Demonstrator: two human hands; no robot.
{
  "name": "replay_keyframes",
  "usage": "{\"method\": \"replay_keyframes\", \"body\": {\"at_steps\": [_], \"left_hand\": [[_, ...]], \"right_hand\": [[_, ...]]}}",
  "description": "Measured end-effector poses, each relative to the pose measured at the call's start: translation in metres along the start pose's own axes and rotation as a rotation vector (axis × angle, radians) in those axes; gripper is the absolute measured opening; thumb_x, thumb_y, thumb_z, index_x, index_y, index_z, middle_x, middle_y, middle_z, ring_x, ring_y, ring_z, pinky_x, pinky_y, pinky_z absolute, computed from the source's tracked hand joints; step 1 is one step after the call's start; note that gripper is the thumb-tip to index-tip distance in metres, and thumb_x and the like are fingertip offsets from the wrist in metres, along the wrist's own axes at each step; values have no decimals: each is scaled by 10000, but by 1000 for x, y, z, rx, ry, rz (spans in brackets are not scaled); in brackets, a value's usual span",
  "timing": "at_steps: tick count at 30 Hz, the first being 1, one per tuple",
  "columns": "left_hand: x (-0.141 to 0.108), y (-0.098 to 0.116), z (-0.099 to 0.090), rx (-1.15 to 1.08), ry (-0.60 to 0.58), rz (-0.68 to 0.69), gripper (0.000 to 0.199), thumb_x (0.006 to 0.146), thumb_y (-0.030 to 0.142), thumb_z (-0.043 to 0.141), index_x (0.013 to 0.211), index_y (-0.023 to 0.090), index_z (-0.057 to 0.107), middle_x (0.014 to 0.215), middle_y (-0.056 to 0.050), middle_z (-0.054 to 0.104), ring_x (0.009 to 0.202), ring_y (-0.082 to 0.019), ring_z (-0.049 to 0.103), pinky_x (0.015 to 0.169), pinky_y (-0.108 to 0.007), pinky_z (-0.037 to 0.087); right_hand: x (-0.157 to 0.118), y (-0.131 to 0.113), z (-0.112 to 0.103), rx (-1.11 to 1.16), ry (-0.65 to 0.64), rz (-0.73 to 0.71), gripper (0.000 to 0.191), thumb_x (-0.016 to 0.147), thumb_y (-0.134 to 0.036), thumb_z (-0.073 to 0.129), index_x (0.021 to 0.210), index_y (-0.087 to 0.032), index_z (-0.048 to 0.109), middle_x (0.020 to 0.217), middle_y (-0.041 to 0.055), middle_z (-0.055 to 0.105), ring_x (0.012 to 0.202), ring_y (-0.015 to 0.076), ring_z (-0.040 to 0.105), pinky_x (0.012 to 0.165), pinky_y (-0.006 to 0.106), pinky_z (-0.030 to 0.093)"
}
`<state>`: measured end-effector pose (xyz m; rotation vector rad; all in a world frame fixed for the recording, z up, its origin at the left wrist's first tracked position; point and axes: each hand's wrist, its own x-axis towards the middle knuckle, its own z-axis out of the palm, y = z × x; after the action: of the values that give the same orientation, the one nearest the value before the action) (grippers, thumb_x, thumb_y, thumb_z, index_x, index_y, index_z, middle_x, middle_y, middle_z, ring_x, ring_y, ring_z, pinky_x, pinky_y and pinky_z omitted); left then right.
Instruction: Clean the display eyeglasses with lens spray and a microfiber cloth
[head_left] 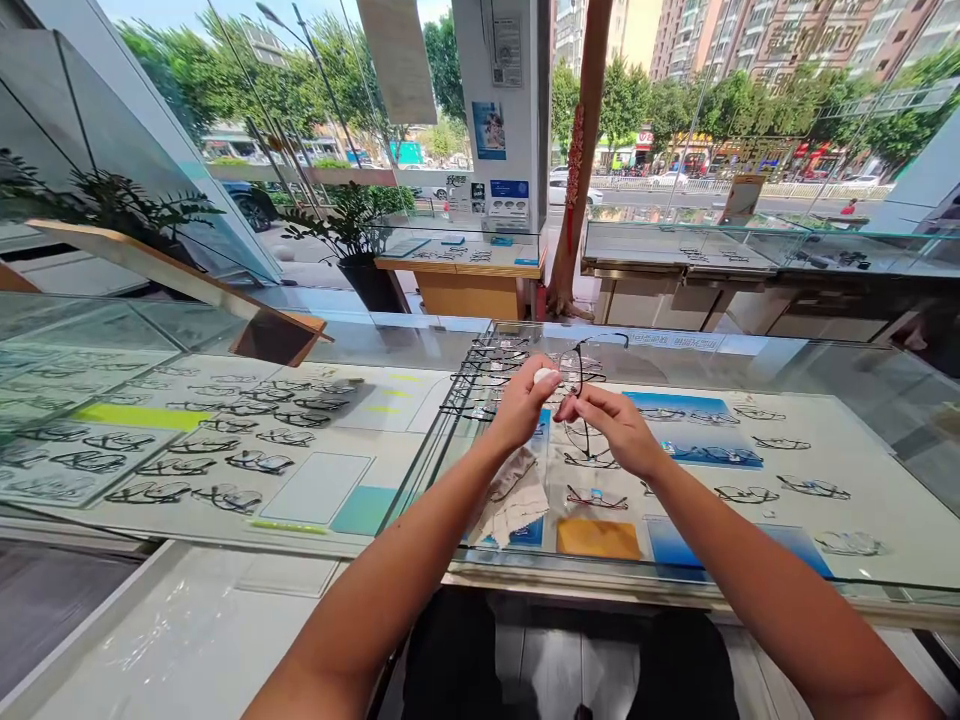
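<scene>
Both hands are raised over a glass display counter, near the middle of the head view. My left hand (523, 402) is closed, with a small white piece (547, 377) pinched at its thumb. Fingers of my right hand (616, 425) pinch a pair of thin dark-framed glasses (580, 370), held tilted between the two hands with one temple reaching out to the right. Below my left hand, a crumpled beige cloth (517, 500) lies on the counter top.
Rows of glasses (596, 498) sit inside the glass counter (675, 572), over blue and orange cards. A wooden-framed mirror (277, 338) leans at the left. An open white drawer (180, 620) lies lower left. Potted plants (375, 285) and further showcases stand beyond.
</scene>
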<state>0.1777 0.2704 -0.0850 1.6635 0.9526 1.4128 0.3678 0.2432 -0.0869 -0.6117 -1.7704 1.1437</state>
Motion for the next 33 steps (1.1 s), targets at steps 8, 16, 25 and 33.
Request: {"method": "replay_keyframes", "body": {"at_steps": [8,16,25,33], "left_hand": [[-2,-1,-1,135,-23,93,443,963,652,550,926,212,582,953,-40,580,910,-226,532,873,-374,420],[-9,-3,9,348,-144,242,548,973,768,509,905,227,568,941,-59,587,959,-264,522,902,-408,424],[7,2,-35,292,194,159,426,957,648,563,993,224,584,920,-28,577,849,-216,536,838,-359,455],[17,-52,-176,605,651,-69,341,931,411,663,1185,192,606,968,-39,630,886,-232,582,918,-400,506]], "right_hand": [[3,4,-8,73,145,-18,333,1049,-527,637,936,-264,809,997,47,748,990,233,636,966,393,477],[6,3,-10,153,213,-67,318,1037,-524,650,929,-270,808,1032,52,742,1081,257,663,1047,406,488],[18,15,-54,101,433,-80,322,987,-576,682,905,-285,794,1087,53,747,1181,263,659,1076,412,495],[29,22,-97,119,673,-87,299,904,-558,715,867,-270,788,1009,38,753,966,204,626,854,339,489]]}}
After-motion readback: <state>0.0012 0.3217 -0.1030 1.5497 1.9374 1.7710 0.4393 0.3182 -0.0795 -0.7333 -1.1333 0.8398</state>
